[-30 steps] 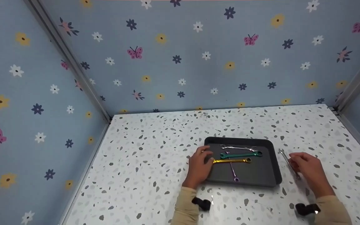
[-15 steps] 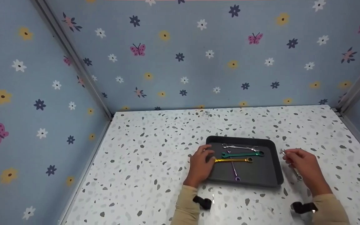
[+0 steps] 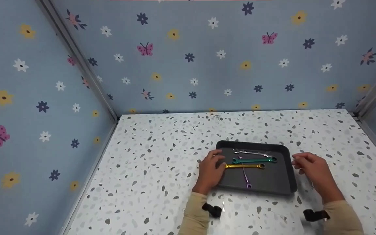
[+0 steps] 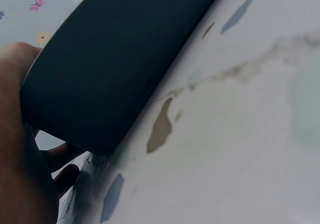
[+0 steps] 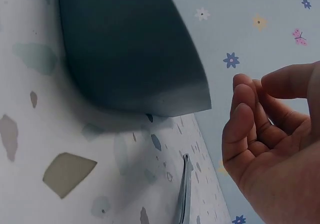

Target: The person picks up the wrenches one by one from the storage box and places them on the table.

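Observation:
A dark grey tray lies on the table, holding a yellow ratcheting wrench, a green one, a silver wrench and a purple one. My left hand grips the tray's left wall, its thumb by the yellow wrench's end. Just off the tray's right wall is my right hand, fingers loosely curled, thumb tip close to the index finger. Nothing shows between those fingers in the right wrist view. Another silver wrench lies on the table there; in the head view the right hand hides it.
The white speckled table extends left of and behind the tray. Blue flowered panels stand at the back and both sides, joined by grey metal corner posts. Black wrist mounts sit at the cuffs.
My right hand has shifted left and slightly away from me, toward the tray. It now covers the silver wrench that showed beside it. My left hand keeps its hold on the tray.

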{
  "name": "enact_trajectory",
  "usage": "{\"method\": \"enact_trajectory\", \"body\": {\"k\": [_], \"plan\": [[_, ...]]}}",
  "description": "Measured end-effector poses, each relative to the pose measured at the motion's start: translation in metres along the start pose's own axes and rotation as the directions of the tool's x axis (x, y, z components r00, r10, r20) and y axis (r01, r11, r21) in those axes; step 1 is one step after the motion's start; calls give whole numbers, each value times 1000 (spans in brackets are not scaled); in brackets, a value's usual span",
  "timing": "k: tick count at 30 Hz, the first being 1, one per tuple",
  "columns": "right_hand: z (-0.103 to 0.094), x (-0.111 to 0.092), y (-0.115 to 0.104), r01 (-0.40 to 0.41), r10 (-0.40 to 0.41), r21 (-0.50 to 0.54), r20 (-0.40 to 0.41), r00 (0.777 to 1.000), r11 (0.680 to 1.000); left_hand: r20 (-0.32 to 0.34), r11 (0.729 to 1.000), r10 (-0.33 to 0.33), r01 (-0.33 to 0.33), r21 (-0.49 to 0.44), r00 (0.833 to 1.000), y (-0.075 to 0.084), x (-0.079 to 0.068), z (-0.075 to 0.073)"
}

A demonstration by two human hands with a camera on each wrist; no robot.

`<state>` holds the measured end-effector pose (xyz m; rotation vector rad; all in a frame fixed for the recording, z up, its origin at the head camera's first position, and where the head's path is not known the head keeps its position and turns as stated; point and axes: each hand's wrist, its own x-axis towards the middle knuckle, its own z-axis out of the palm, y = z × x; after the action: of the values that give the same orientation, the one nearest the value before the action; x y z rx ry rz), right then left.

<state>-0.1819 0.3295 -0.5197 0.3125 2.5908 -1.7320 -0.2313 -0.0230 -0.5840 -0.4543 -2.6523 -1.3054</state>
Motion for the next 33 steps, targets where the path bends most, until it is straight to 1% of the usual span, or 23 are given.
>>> {"method": "enact_trajectory", "body": {"k": [5,9,16,20,24,27,33], "plan": [[4,-2,-2,11,-12,38,16,1000,999,3,1000,6,-6,0,1000,-3,0,2],[6,-2,-5,14,-15,40,21,1000,999,8,1000,10,-10,1,1000,-2,1,3],[13,1,-7,27,-30,58,54,998,998,9,1000,-12,12,-2,1000,0,1,2],[17,2,-8,26,-33,83,77,997,996,-11,1000,15,-15,-4,1000,-1,0,1],[21,3,-10,29,-37,80,94,995,996,-20,999,38,-38,8,999,0,0,-1],[26,4,-12,32,-40,69,105,994,997,-17,999,30,-29,16,999,1,0,-2],[37,4,-14,21,-32,88,130,991,996,-5,1000,4,-4,14,1000,2,0,-1]]}}
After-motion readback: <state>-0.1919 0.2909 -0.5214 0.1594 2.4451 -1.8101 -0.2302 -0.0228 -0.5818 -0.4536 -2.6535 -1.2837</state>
